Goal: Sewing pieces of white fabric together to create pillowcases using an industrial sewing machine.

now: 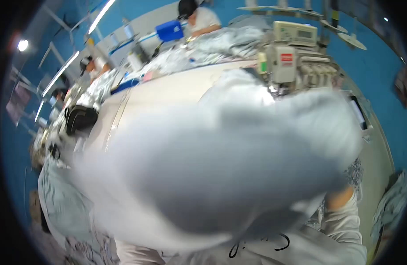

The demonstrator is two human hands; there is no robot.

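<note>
Grey-white, blurred cloth (pixel 238 168) hides the fingers; I cannot tell their opening or grip.

Foreground cloth (pixel 238 163) that looked matt, though blurred, sewing machine (pixel 283 73) with casing that resembled smooth plastic, tabletop (pixel 168 90) that appeared smooth

Cloth (pixel 238 163) left of right hand (pixel 340 198): white, blurring to blue-grey. Sleeve (pixel 346 225) below hand: pale grey. Above hand: fabric (pixel 355 171) speckled grey-white. Machine (pixel 284 74) beyond: off-white, red label (pixel 286 57). Wall (pixel 369 70) farther: blue.
</note>
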